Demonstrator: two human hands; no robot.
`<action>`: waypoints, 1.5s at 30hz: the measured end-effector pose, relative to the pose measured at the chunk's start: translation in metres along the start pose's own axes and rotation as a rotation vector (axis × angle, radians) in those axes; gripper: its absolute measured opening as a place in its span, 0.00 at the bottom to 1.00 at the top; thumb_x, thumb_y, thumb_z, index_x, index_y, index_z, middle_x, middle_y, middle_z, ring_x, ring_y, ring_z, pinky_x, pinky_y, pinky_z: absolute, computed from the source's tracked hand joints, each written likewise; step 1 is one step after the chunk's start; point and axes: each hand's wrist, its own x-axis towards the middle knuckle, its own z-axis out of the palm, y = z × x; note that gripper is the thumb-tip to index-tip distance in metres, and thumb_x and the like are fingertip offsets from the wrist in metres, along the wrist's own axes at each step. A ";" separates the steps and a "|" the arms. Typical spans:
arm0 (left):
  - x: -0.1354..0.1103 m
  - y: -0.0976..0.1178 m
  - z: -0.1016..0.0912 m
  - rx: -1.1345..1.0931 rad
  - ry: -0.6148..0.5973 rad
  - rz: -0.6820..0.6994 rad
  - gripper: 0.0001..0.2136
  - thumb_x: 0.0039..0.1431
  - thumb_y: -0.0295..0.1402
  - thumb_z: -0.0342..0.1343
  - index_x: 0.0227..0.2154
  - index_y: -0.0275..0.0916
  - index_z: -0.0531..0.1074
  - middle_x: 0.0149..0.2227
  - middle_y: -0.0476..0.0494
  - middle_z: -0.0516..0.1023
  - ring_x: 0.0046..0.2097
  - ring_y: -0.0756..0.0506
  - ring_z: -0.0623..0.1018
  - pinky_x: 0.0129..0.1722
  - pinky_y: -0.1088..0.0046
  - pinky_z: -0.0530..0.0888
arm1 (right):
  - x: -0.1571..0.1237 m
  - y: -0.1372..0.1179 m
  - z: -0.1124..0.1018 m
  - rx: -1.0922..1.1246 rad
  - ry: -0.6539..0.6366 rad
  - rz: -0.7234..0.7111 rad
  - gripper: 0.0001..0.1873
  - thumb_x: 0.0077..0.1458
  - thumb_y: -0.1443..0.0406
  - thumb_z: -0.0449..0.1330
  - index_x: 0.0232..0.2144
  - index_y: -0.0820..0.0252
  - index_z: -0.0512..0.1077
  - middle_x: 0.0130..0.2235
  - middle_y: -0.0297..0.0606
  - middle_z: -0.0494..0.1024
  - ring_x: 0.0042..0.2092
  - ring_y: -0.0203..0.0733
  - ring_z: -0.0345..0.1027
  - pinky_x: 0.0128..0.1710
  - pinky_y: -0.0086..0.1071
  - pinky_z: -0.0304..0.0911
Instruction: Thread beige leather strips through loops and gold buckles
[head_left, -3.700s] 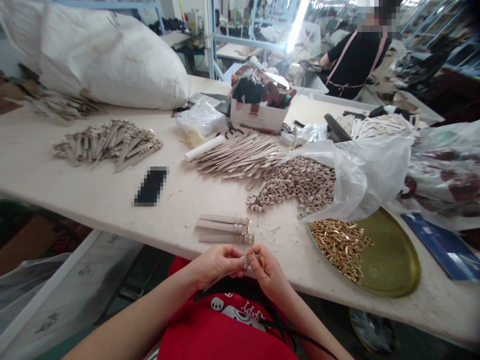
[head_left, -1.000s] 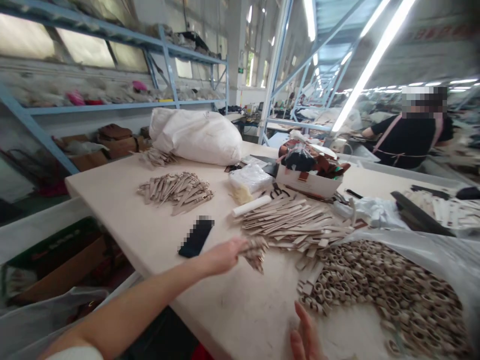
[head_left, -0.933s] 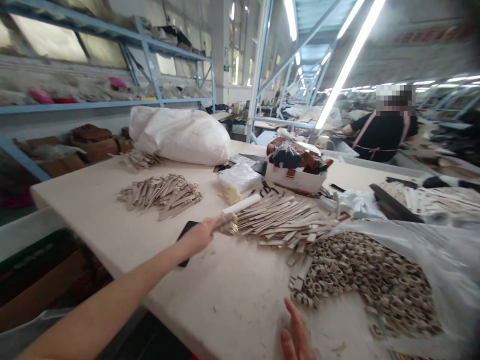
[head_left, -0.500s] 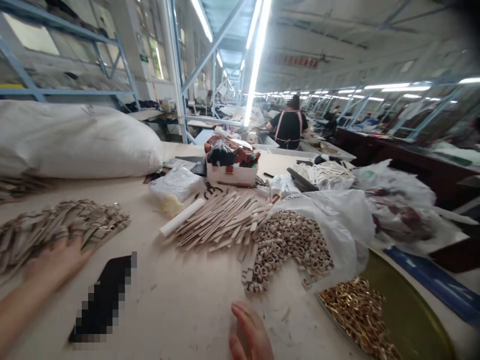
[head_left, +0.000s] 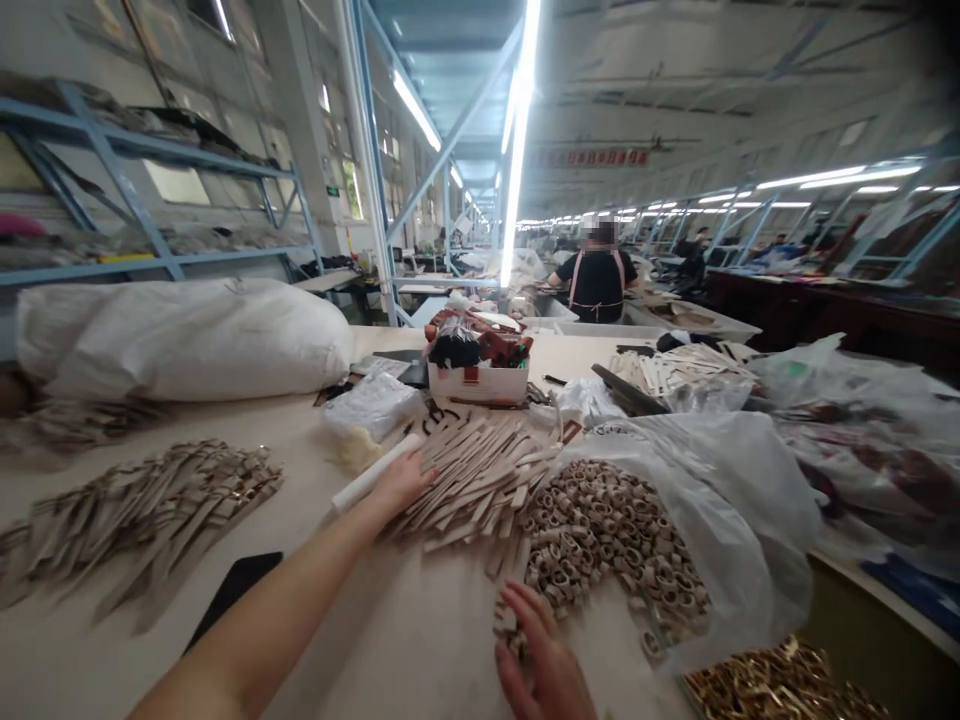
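Note:
My left hand (head_left: 405,482) reaches to the left edge of a pile of flat beige strips (head_left: 480,470). Its fingers look stretched out over the strips, slightly blurred, and I see nothing held in them. Lower down, my right hand (head_left: 541,650) is at the near edge of a heap of small beige loops (head_left: 611,535). Its thumb and fingers stand apart, with a few loops just beyond and between them; whether they touch is unclear. Left of the strips lies a white roll (head_left: 375,474). Strips with gold-coloured metal pieces (head_left: 157,510) form another pile at the left.
A clear plastic bag (head_left: 739,520) lies around the loops. Gold metal pieces (head_left: 780,680) fill part of an olive tray (head_left: 862,630) at lower right. A dark flat object (head_left: 232,595) lies under my left forearm. Behind are a white box (head_left: 480,384), a large white sack (head_left: 187,340) and a person (head_left: 598,275).
My left hand has left the pile of strips with metal pieces and moved right to the plain strips. My right hand has moved forward to the loops. The view has tilted up.

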 end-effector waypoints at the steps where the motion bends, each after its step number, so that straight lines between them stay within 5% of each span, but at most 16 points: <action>1: 0.011 -0.001 0.004 0.004 -0.001 -0.009 0.26 0.54 0.46 0.46 0.50 0.31 0.63 0.52 0.34 0.67 0.53 0.40 0.66 0.51 0.69 0.60 | 0.022 0.004 -0.008 -0.056 -0.031 0.017 0.24 0.49 0.67 0.52 0.51 0.59 0.62 0.52 0.45 0.67 0.52 0.47 0.62 0.49 0.38 0.62; 5: 0.040 -0.005 0.019 0.020 -0.010 -0.054 0.34 0.53 0.51 0.43 0.53 0.26 0.58 0.51 0.28 0.67 0.52 0.36 0.67 0.49 0.67 0.61 | 0.100 0.022 -0.023 -0.372 -0.188 0.130 0.23 0.52 0.63 0.52 0.52 0.61 0.62 0.50 0.49 0.68 0.47 0.50 0.66 0.45 0.41 0.61; 9: 0.037 -0.004 0.033 0.026 0.003 -0.074 0.36 0.51 0.54 0.43 0.54 0.28 0.56 0.52 0.27 0.66 0.53 0.34 0.65 0.50 0.64 0.59 | 0.133 0.030 -0.010 -0.611 -0.319 0.246 0.27 0.51 0.53 0.53 0.50 0.61 0.64 0.43 0.52 0.71 0.39 0.53 0.69 0.38 0.43 0.59; 15: 0.003 0.004 0.042 -0.008 0.024 0.004 0.31 0.55 0.52 0.39 0.54 0.33 0.57 0.52 0.34 0.67 0.54 0.39 0.65 0.52 0.67 0.57 | 0.125 0.006 0.017 -0.574 -0.360 0.280 0.23 0.49 0.51 0.54 0.42 0.61 0.68 0.40 0.49 0.71 0.41 0.53 0.67 0.40 0.43 0.55; 23: -0.045 -0.013 0.023 -0.035 0.012 -0.015 0.30 0.55 0.51 0.39 0.52 0.32 0.61 0.51 0.34 0.69 0.52 0.39 0.68 0.52 0.68 0.60 | 0.096 -0.051 0.048 -0.401 -0.435 0.250 0.23 0.45 0.49 0.56 0.35 0.61 0.71 0.39 0.48 0.71 0.41 0.56 0.67 0.42 0.47 0.56; 28: -0.063 -0.032 0.005 -0.009 0.007 -0.022 0.27 0.56 0.48 0.40 0.50 0.31 0.64 0.48 0.35 0.71 0.50 0.41 0.70 0.50 0.69 0.63 | 0.080 -0.077 0.068 -0.277 -0.448 0.175 0.28 0.42 0.50 0.58 0.43 0.59 0.68 0.41 0.47 0.72 0.42 0.57 0.67 0.41 0.47 0.60; 31: -0.072 -0.034 -0.006 0.021 0.027 -0.024 0.26 0.57 0.46 0.39 0.50 0.31 0.64 0.48 0.35 0.71 0.51 0.41 0.70 0.50 0.68 0.63 | 0.076 -0.074 0.056 -0.211 -0.465 0.105 0.32 0.44 0.55 0.59 0.52 0.57 0.60 0.43 0.46 0.72 0.40 0.53 0.69 0.38 0.42 0.63; 34: -0.090 -0.013 -0.008 0.056 0.089 0.007 0.26 0.58 0.45 0.38 0.52 0.30 0.61 0.54 0.33 0.65 0.55 0.40 0.64 0.53 0.64 0.60 | 0.065 -0.060 0.030 -0.169 -0.442 0.022 0.31 0.47 0.61 0.57 0.55 0.53 0.57 0.46 0.43 0.71 0.41 0.49 0.69 0.39 0.38 0.63; 40: -0.123 0.071 0.034 0.186 0.220 0.466 0.20 0.54 0.37 0.50 0.51 0.42 0.63 0.55 0.40 0.64 0.55 0.40 0.63 0.53 0.60 0.60 | 0.010 -0.040 -0.010 -0.142 -0.346 0.055 0.24 0.50 0.67 0.54 0.52 0.61 0.61 0.41 0.44 0.74 0.41 0.45 0.68 0.41 0.35 0.63; 45: -0.112 0.078 0.060 0.184 0.184 0.498 0.15 0.55 0.30 0.50 0.46 0.44 0.67 0.54 0.41 0.66 0.56 0.41 0.63 0.53 0.58 0.58 | -0.018 -0.020 -0.043 -0.209 -0.273 0.015 0.14 0.52 0.69 0.52 0.42 0.58 0.69 0.40 0.41 0.75 0.43 0.44 0.67 0.44 0.36 0.62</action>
